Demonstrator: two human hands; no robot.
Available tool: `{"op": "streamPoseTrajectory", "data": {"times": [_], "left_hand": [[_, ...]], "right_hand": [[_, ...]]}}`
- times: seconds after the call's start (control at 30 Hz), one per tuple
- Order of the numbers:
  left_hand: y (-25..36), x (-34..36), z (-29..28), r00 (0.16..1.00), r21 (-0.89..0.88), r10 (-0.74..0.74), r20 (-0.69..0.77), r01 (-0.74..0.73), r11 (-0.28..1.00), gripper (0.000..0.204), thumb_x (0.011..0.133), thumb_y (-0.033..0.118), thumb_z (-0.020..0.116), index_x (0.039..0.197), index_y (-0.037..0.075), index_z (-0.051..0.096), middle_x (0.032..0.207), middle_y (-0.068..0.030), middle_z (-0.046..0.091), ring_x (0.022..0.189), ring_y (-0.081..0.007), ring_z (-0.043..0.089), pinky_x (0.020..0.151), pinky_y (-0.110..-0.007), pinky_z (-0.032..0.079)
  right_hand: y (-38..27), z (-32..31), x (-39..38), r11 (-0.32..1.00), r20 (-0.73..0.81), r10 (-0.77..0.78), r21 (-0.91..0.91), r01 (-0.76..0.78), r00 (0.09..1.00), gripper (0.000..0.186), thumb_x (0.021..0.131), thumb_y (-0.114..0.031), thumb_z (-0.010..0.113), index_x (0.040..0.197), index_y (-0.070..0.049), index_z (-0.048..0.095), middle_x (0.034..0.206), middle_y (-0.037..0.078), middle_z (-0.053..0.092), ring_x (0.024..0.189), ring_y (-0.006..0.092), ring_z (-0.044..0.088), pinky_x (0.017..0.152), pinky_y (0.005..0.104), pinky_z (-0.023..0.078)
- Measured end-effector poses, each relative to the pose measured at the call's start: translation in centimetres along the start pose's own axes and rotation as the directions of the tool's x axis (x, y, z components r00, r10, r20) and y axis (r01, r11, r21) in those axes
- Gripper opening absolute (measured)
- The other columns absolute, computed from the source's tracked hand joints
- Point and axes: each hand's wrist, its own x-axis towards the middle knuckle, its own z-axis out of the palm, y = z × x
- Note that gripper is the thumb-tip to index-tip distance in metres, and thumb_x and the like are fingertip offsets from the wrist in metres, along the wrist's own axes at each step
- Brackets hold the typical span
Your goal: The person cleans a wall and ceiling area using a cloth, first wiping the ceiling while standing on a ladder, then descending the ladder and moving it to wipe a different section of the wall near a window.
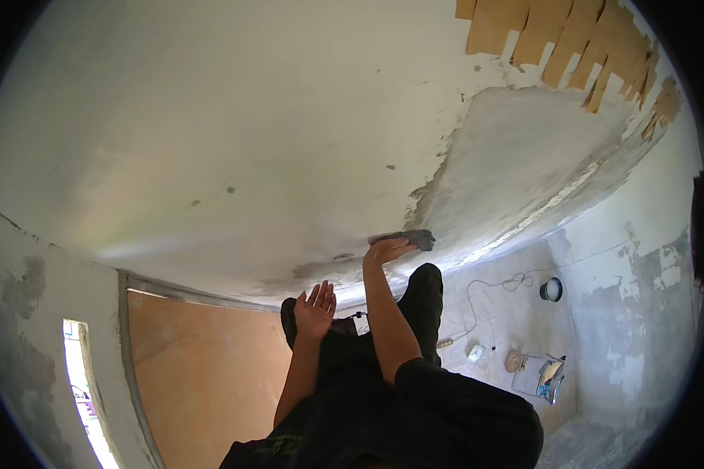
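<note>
A dark grey pad (420,237) is held against the wall (305,148) by the right hand (386,251), near the frame's centre.
The pad is clasped; the left hand (314,317) is held spread, palm showing, lower left of it. A bucket (551,290) is seen lower right.

Looks like the inside of a building under renovation; has a white wall (250,117) with a broad patch of grey plaster (524,148) and ragged paint edges; bears torn tan strips (497,23) at the upper right and flaking paint on a side wall (633,297); shows a dark bucket (551,290) and a loose cable (472,305) lying on the pale floor (508,324).
</note>
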Motion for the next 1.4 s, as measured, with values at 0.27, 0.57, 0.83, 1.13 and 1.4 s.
{"op": "streamPoseTrajectory", "data": {"times": [0.27,0.57,0.83,1.13,1.4], "left_hand": [[-0.5,0.5,0.3,0.999,-0.025,-0.022,0.039,0.023,0.999,0.036,0.095,0.031,0.04,0.119,0.004,0.046,0.125,-0.0109,0.052,0.12,-0.0271,0.05,0.099,-0.042,0.041],[0.2,-2.4,0.9,0.994,0.225,0.104,-0.041,-0.092,0.97,0.079,0.085,0.058,0.05,0.14,0.005,0.028,0.142,-0.0183,0.031,0.136,-0.0285,0.028,0.105,-0.053,0.031],[1.7,-2.8,4.2,0.968,0.303,0.22,0.121,-0.247,0.92,0.085,0.079,0.063,0.055,0.138,0.006,0.032,0.133,-0.0177,0.031,0.13,-0.0275,0.029,0.105,-0.055,0.032],[2.9,-4.5,0.7,0.979,0.284,0.142,0.143,-0.178,0.942,0.074,0.082,0.061,0.051,0.129,0.005,0.043,0.131,-0.0166,0.04,0.127,-0.0275,0.036,0.105,-0.053,0.033],[5.2,-6.4,-1.3,0.972,0.372,0.211,0.102,-0.234,0.898,0.067,0.088,0.059,0.044,0.126,0.004,0.044,0.129,-0.0159,0.048,0.125,-0.0293,0.043,0.103,-0.052,0.036]], "right_hand": [[6.9,-3.2,2.5,0.592,0.026,0.806,-0.04,-0.805,0.592,0.04,0.092,-0.031,0.038,0.125,-0.01,0.048,0.126,0.009,0.052,0.115,0.0289,0.05,0.093,0.0447,0.043],[-9.8,1.1,-9.0,0.311,0.357,0.914,-0.317,-0.896,0.191,0.037,0.096,-0.022,0.027,0.114,-0.006,0.056,0.113,0.011,0.06,0.104,0.0286,0.058,0.088,0.047,0.048],[-15.0,3.5,-8.7,0.033,0.444,0.896,-0.015,-0.999,0.023,0.059,0.095,-0.046,0.02,0.134,-0.006,0.04,0.133,0.017,0.045,0.121,0.033,0.045,0.101,0.0516,0.036],[1.6,-2.6,-0.7,0.158,0.315,0.934,0.054,-0.986,0.167,0.059,0.083,-0.053,0.041,0.123,-0.012,0.054,0.123,0.011,0.055,0.111,0.0347,0.052,0.091,0.058,0.041],[-8.5,0.1,1.9,0.428,0.311,0.842,0.112,-0.897,0.441,0.041,0.083,-0.053,0.048,0.096,-0.016,0.058,0.076,-0.003,0.057,0.054,0.0156,0.05,0.049,0.0321,0.041]]}}
